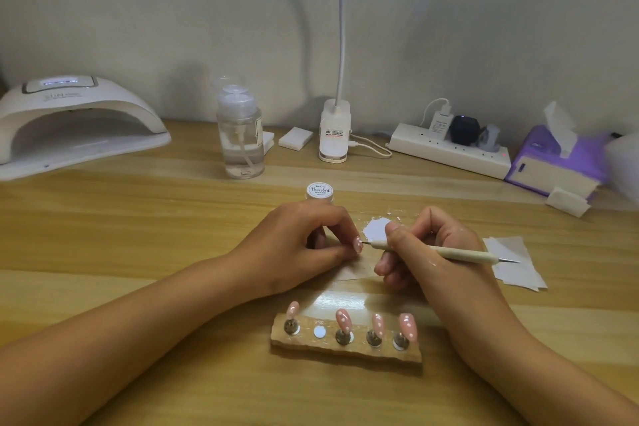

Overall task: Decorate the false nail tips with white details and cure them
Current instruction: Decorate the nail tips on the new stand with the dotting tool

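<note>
1. Your left hand (304, 242) rests behind the wooden holder (345, 351), fingers curled, pinching a pink nail tip (358, 245).
2. Your right hand (425, 252), also behind the holder, grips the dotting tool (449, 251), its point at that tip.

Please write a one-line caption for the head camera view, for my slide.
Left hand pinches a pink false nail tip; right hand holds a beige double-ended dotting pen to it.

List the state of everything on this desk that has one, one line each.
White arched curing lamp, display lit.
Clear plastic pump bottle, partly filled.
Small white-lidded paint jar, closed.
Wooden nail stand, four pink tips mounted, one slot empty.
Pink dotted nail tip, pinched by left hand.
Wooden dotting pen, held by right hand, point at that tip.
White power strip, red light on.
</note>
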Demonstrator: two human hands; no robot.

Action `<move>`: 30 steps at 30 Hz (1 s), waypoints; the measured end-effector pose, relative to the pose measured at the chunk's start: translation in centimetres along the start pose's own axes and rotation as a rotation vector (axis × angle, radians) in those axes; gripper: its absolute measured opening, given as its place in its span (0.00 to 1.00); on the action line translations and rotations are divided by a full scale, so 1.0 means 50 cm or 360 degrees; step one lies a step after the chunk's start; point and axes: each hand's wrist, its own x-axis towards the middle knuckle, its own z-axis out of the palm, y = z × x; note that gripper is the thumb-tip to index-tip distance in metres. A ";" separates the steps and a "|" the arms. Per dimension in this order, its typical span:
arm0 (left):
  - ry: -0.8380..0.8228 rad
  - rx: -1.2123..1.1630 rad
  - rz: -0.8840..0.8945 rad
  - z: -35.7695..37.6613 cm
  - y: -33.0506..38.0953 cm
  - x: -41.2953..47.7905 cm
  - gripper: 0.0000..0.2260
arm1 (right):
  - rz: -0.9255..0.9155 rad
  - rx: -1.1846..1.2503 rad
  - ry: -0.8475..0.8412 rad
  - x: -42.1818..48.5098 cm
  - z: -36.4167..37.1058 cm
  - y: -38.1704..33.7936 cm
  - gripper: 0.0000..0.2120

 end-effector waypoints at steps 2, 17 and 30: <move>-0.0004 0.0008 0.0001 0.000 0.000 0.000 0.06 | -0.0002 -0.0014 -0.0006 0.000 0.001 0.001 0.12; 0.0008 0.0025 0.0020 0.001 0.000 -0.002 0.07 | -0.0180 -0.0412 0.0393 0.044 -0.055 0.004 0.11; 0.0023 0.0017 0.0044 0.003 -0.003 -0.002 0.06 | -0.0089 -0.0786 0.0286 0.051 -0.057 0.020 0.12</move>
